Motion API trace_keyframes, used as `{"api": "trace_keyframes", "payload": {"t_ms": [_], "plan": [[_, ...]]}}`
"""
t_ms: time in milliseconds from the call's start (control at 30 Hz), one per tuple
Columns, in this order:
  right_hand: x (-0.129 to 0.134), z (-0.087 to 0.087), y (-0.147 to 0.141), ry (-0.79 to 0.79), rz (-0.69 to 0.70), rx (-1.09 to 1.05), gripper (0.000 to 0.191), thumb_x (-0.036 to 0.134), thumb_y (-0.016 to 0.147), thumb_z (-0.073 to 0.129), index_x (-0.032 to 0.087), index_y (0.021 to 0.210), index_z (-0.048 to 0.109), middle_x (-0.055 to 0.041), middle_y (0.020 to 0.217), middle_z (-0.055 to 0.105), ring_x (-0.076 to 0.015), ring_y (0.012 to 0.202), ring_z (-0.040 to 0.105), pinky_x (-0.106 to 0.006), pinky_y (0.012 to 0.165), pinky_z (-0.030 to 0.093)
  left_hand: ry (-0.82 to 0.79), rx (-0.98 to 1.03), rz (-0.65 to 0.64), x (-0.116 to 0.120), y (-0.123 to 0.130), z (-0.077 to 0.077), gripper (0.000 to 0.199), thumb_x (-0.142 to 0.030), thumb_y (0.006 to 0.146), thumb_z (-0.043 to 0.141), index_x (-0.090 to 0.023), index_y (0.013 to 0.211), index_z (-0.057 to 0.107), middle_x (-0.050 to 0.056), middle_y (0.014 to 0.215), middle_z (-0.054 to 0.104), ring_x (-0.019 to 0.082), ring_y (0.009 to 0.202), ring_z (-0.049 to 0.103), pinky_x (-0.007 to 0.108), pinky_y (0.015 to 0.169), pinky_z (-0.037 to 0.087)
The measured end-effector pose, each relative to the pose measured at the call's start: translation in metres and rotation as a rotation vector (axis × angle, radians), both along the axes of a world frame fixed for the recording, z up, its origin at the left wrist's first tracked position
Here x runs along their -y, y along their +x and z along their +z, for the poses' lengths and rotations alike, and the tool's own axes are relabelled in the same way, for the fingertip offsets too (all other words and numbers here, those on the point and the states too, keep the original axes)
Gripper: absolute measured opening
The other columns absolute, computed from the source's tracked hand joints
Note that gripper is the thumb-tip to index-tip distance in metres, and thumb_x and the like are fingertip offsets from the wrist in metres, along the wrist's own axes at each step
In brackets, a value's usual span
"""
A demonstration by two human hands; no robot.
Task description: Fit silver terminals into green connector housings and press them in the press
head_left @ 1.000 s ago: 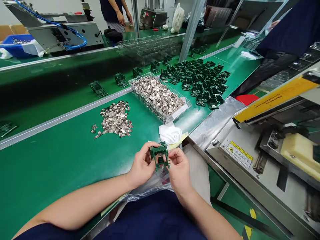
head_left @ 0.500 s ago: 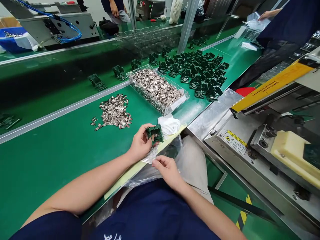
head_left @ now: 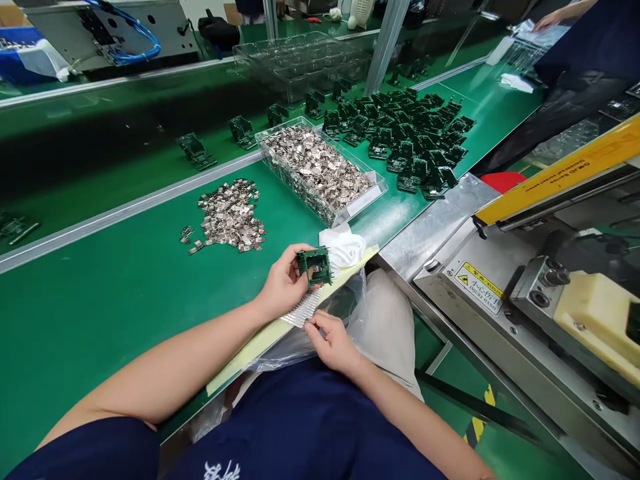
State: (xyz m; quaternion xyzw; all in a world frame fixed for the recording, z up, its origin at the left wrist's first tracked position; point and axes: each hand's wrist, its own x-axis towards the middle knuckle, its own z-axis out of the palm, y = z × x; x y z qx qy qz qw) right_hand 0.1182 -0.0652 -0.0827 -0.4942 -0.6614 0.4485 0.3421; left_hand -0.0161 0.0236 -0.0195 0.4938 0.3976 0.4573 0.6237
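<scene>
A green, open-centred frame part (head_left: 316,265) with a hollow middle is gripped between the thumb and fingers of my left hand (head_left: 286,283), above the table's front edge. Below it lies a silvery ribbed sheet (head_left: 303,309), partly covered by that hand. My right hand (head_left: 334,341) is closed in a pinch at the sheet's lower right corner; whatever sits between its fingertips is too small to make out. A crumpled white cloth (head_left: 345,248) rests just beyond the frame part.
Small metal pieces form a loose pile (head_left: 233,217) and fill a clear tray (head_left: 350,215). Many dark green parts (head_left: 400,133) lie behind it. A machine with a yellow bar (head_left: 560,170) stands at right. Another person's hand (head_left: 547,20) shows at the far right.
The view has shifted slightly. My left hand still holds the frame part, now turned a little more face-on. My right hand stays pinched at the sheet's corner.
</scene>
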Motion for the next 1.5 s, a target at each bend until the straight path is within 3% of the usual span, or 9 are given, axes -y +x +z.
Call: {"api": "trace_keyframes", "payload": {"t_ms": [133,233,333,467,600,833,1067,1333,1500], "plan": [[-0.012,-0.007,0.018,-0.105,0.083,0.218,0.026,0.011,0.083,0.055,0.019,0.058,0.058,-0.0025,0.061,0.06,-0.017,0.062,0.057,-0.026,0.062,0.039,0.04,-0.005,-0.021,0.0,-0.001,-0.001,0.046,-0.046,0.078,0.071,-0.019,0.108,0.048,0.002,0.087,0.059,0.013,0.07,0.063,0.025,0.06,0.059],[-0.019,0.0,0.032,-0.163,0.079,0.363,0.026,0.003,0.075,0.06,0.019,0.055,0.062,-0.0031,0.059,0.064,-0.0188,0.059,0.06,-0.026,0.06,0.04,0.084,-0.011,-0.012,0.001,-0.002,-0.002,0.042,-0.044,0.081,0.068,-0.02,0.11,0.049,0.003,0.091,0.057,0.014,0.073,0.063,0.026,0.061,0.059],[-0.022,0.025,0.044,-0.135,0.03,0.421,0.017,0.009,0.08,0.062,0.019,0.07,0.07,-0.0041,0.071,0.069,-0.0202,0.068,0.064,-0.027,0.064,0.044,0.127,-0.024,-0.021,0.003,-0.004,-0.004,0.038,-0.041,0.086,0.063,-0.021,0.115,0.048,0.002,0.088,0.057,0.014,0.072,0.061,0.027,0.064,0.058],[-0.024,0.071,0.052,0.115,-0.041,0.278,0.02,0.021,0.094,0.052,0.021,0.095,0.072,-0.0053,0.083,0.068,-0.0179,0.074,0.064,-0.027,0.067,0.047,0.205,-0.077,-0.012,0.006,-0.006,-0.007,0.038,-0.039,0.088,0.061,-0.019,0.119,0.05,0.004,0.089,0.058,0.014,0.074,0.058,0.026,0.065,0.055],[-0.028,0.093,0.045,0.25,-0.169,0.051,0.014,0.021,0.093,0.057,0.021,0.093,0.071,-0.0037,0.081,0.067,-0.0163,0.071,0.062,-0.027,0.064,0.048,0.239,-0.093,-0.022,0.01,-0.007,-0.009,0.041,-0.04,0.09,0.059,-0.019,0.123,0.049,0.005,0.09,0.058,0.014,0.071,0.056,0.025,0.064,0.052],[-0.04,0.085,0.017,0.413,-0.35,-0.006,0.014,0.013,0.087,0.058,0.021,0.081,0.068,-0.0003,0.071,0.062,-0.014,0.061,0.054,-0.026,0.056,0.043,0.271,-0.09,-0.057,0.014,-0.006,-0.006,0.041,-0.039,0.091,0.057,-0.02,0.126,0.046,0.004,0.087,0.058,0.014,0.069,0.056,0.027,0.065,0.05],[-0.042,0.079,0.009,0.63,-0.383,0.183,0.017,0.006,0.088,0.05,0.019,0.087,0.061,-0.0051,0.079,0.06,-0.0202,0.077,0.054,-0.033,0.068,0.045,0.283,-0.09,-0.075,0.017,-0.004,-0.008,0.039,-0.036,0.093,0.054,-0.02,0.127,0.043,0.004,0.083,0.06,0.015,0.071,0.057,0.028,0.067,0.049],[-0.04,0.079,0.0,0.654,-0.404,0.325,0.016,0.01,0.093,0.044,0.017,0.087,0.057,-0.0077,0.08,0.057,-0.0224,0.078,0.049,-0.035,0.068,0.041,0.332,-0.193,-0.048,0.02,-0.003,-0.003,0.034,-0.034,0.095,0.049,-0.019,0.125,0.043,0.004,0.083,0.06,0.014,0.07,0.055,0.025,0.063,0.045],[-0.041,0.082,0.001,0.549,-0.43,0.265,0.016,0.017,0.094,0.048,0.019,0.081,0.057,-0.0053,0.077,0.058,-0.0214,0.078,0.051,-0.034,0.068,0.041,0.32,-0.205,-0.064,0.022,-0.003,-0.004,0.035,-0.033,0.094,0.048,-0.02,0.127,0.043,0.003,0.084,0.059,0.015,0.072,0.057,0.027,0.068,0.047]]}}
